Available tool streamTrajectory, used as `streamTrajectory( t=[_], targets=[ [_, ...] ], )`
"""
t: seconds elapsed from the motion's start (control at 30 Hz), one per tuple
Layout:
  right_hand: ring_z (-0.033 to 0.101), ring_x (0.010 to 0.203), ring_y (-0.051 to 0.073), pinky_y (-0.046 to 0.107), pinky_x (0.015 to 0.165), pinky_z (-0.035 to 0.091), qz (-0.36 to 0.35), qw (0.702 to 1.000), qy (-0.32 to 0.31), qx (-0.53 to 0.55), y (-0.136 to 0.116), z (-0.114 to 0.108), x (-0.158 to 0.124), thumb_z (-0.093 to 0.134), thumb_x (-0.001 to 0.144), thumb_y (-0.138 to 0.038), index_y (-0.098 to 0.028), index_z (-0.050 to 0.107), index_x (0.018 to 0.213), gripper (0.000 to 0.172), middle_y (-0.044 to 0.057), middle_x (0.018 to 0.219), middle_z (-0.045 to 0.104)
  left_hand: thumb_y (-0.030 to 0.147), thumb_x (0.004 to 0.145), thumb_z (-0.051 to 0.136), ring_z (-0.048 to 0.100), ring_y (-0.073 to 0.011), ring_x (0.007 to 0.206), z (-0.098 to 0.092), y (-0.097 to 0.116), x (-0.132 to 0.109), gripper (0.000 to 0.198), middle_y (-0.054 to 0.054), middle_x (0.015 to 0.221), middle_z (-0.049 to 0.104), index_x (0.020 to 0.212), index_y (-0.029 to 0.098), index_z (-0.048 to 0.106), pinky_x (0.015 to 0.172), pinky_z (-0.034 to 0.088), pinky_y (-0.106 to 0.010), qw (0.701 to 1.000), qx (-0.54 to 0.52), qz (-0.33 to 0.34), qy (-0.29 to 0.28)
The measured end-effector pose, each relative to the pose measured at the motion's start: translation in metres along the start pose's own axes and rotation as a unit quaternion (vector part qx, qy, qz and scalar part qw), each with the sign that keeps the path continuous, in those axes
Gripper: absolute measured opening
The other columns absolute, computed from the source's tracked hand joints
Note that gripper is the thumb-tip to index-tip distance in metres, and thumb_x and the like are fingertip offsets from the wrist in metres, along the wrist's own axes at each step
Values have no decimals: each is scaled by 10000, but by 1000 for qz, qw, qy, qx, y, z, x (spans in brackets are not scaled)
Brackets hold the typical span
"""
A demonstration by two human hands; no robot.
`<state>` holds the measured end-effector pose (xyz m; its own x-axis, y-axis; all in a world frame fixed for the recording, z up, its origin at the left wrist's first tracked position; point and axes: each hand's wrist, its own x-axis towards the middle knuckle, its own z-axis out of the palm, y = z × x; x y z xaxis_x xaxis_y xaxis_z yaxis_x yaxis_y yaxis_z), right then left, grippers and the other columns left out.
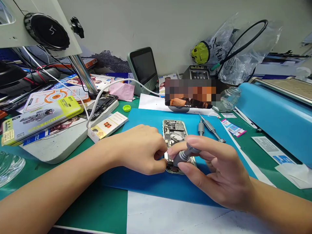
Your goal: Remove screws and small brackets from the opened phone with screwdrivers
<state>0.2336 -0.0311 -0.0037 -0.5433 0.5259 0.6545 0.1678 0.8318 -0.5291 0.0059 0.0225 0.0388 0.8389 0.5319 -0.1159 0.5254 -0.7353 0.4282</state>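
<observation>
An opened phone (174, 132) with bare circuit parts lies on a blue mat (146, 182) in the middle of the bench. My right hand (214, 172) is closed round a grey precision screwdriver (183, 155), whose tip points down into the phone's near end. My left hand (141, 149) rests on the mat just left of the phone, fingers curled and pinched against the phone's near left edge. What, if anything, those fingers pinch is hidden.
Two more screwdrivers (211, 128) lie right of the phone. A glass jar (227, 99) and a blue machine (275, 113) stand at the right. A battery box (36, 118), a white base plate (60, 143), a microscope post (83, 73) and cables crowd the left. A small screen (143, 68) stands behind.
</observation>
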Motion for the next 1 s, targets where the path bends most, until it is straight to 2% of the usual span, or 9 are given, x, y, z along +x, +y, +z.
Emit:
streamTrajectory(
  t=[0.1,0.27,0.57,0.63,0.8,0.93,1.0],
  targets=[
    [782,1160,218,353,971,703,14,1000,4,7,-1,2,2,635,950,18,-337,403,1605,780,77,1404,697,261,785,632,343,-136,497,0,0,0,271,53,495,415,612,221,427,536,246,-338,1000,2,4,2],
    [778,1168,220,348,951,709,17,1000,9,15,-2,5,3,635,949,13,-350,414,1597,775,75,1407,690,270,791,624,372,-142,504,0,1,0,262,38,511,467,610,221,441,548,256,-333,1000,-1,11,4],
    [783,1167,225,361,946,710,14,1000,6,3,1,2,-1,645,951,1,-331,406,1597,764,95,1403,707,239,821,609,248,-132,480,-1,2,0,347,48,488,347,581,209,360,536,215,-344,1000,0,11,-3],
    [781,1162,213,351,946,709,11,1000,7,8,1,3,-1,639,956,0,-324,406,1597,755,93,1395,705,236,830,608,256,-131,486,-1,3,0,343,49,503,358,588,208,367,539,212,-346,1000,0,11,-8],
    [734,1285,244,357,977,700,4,1000,1,0,0,3,1,640,953,2,-311,380,1613,776,112,1456,678,230,858,584,296,-138,505,-2,4,-2,331,41,520,365,601,208,377,559,218,-346,1000,8,6,-17],
    [773,1188,216,371,973,703,19,1000,7,3,-1,2,2,642,959,-3,-341,396,1601,766,87,1410,703,229,868,578,263,-141,495,-2,3,-2,353,41,515,353,589,210,364,547,204,-356,1000,13,6,-16],
    [770,1199,227,376,964,708,18,1000,8,2,-2,2,2,648,953,-3,-345,399,1600,773,88,1421,699,227,864,587,252,-142,495,-2,3,-2,355,43,513,350,587,210,366,546,206,-357,1000,13,6,-17]
  ],
)
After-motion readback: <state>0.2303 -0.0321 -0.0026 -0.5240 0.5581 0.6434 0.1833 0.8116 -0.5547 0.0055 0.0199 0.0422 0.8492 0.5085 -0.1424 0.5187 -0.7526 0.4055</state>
